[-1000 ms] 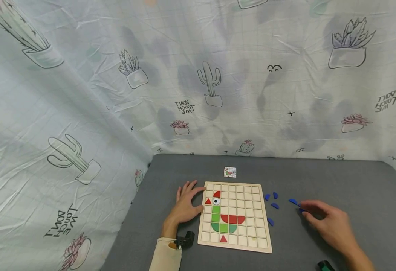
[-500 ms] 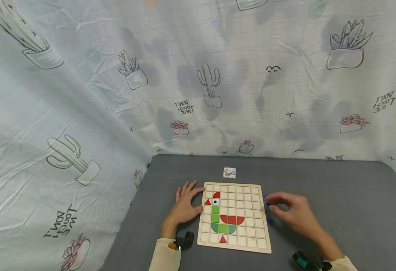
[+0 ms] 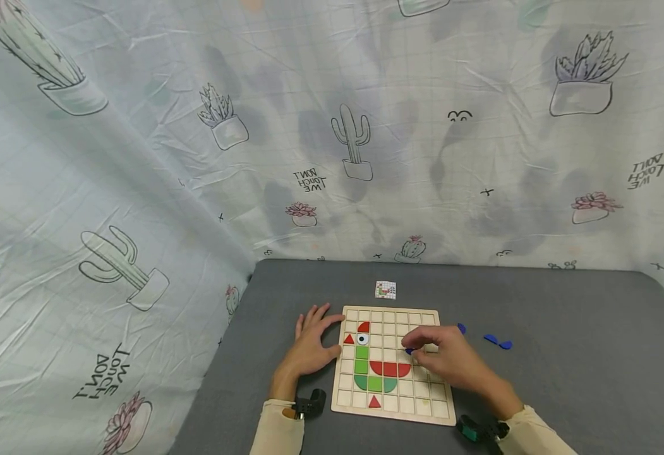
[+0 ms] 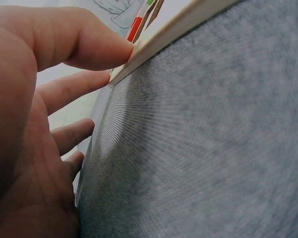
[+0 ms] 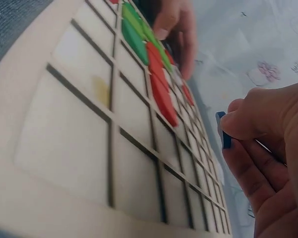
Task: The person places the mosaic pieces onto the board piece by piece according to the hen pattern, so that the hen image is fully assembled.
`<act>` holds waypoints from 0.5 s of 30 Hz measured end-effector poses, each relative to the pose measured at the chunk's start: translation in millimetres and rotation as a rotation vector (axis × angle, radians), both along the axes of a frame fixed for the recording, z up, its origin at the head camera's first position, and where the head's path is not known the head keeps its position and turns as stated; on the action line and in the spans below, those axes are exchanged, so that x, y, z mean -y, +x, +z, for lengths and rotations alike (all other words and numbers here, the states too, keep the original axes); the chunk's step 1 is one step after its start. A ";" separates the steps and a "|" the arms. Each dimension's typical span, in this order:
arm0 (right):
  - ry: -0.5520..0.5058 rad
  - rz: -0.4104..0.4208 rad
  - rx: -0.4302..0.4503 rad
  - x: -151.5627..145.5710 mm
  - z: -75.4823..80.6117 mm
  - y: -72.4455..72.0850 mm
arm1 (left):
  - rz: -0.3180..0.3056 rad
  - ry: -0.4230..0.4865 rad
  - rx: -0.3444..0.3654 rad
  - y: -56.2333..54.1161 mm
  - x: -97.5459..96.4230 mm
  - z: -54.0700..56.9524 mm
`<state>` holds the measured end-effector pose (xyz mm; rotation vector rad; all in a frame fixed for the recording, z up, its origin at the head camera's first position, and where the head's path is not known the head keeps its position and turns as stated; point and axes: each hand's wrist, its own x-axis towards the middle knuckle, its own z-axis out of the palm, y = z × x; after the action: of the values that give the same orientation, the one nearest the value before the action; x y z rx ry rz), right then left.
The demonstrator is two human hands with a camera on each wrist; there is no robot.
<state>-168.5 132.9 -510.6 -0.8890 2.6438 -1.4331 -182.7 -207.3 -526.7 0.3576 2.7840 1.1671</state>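
Note:
Over the right-middle of the wooden grid board (image 3: 391, 418), my right hand (image 3: 451, 357) pinches a blue curved-edge piece (image 3: 409, 351) between thumb and fingers. The right wrist view shows that blue piece (image 5: 223, 130) held on edge above the squares. My left hand (image 3: 309, 344) touches the board's left edge with thumb and index finger, the other fingers spread on the table. Set in the board are red pieces (image 3: 390, 368), green squares (image 3: 361, 366), dark green rounded pieces (image 3: 390, 383), red triangles (image 3: 374, 402) and an eye piece (image 3: 362, 339).
Blue pieces (image 3: 490, 339) lie on the grey table (image 3: 565, 354) right of the board; one (image 3: 461, 328) is just behind the right hand, which may hide others. A small picture card (image 3: 385, 290) lies beyond the board. Patterned cloth (image 3: 422, 158) hangs behind and at the left.
My right hand has moved left from the loose blue pieces to over the board, now with a blue piece in its pinch. The left hand has stayed at the board's edge.

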 end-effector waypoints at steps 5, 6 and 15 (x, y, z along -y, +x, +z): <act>0.017 0.053 0.033 9.2 -5.9 -3.5 | -0.010 -0.007 0.006 -0.9 0.9 -0.7; 0.021 0.066 0.033 10.5 -6.5 -4.3 | -0.010 -0.011 0.011 -1.1 1.0 -0.7; 0.073 0.106 0.026 14.7 -8.1 -7.3 | -0.012 0.003 0.006 -0.9 0.7 1.0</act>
<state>-175.8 118.3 -518.7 -0.9804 2.5690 -1.3070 -183.6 -208.1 -525.8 0.3700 2.7710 1.1684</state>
